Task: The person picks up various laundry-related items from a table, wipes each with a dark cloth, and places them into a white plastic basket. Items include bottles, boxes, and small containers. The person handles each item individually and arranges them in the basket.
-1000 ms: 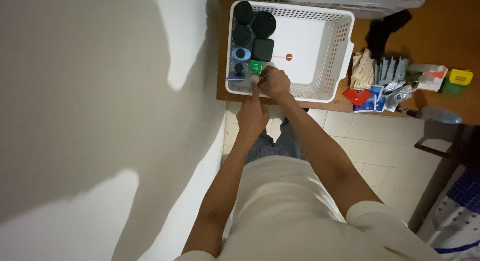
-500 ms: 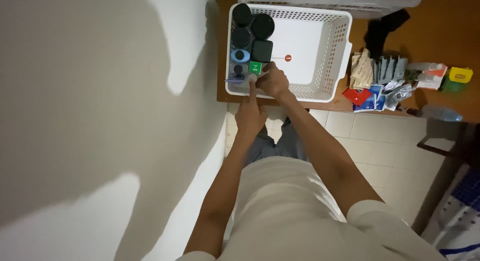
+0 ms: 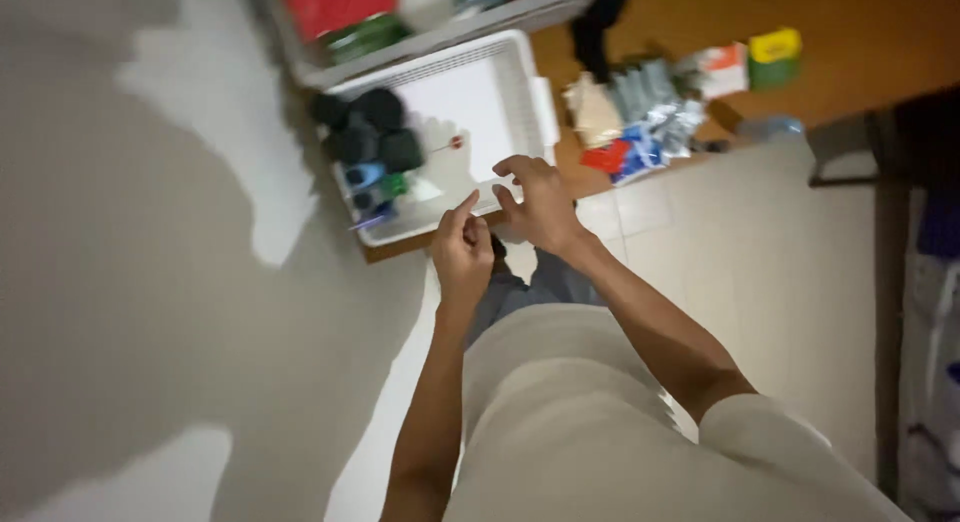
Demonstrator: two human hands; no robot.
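White basket at the tabletop edge

White basket (image 3: 480, 112) sits on the wooden tabletop (image 3: 850, 42), its long axis running away from the person, dark jars (image 3: 365, 132) crowding its left end. Right hand (image 3: 540, 202) hovers at the near rim, fingers spread and holding nothing; left hand (image 3: 462, 252) is loosely curled, seemingly empty. Thin plastic lattice looks light and slightly flexible; the rim seems the best grip.

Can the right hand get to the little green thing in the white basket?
Probably yes. The right hand hovers at the white basket's near rim, and the green thing sits just inside with nothing covering it.
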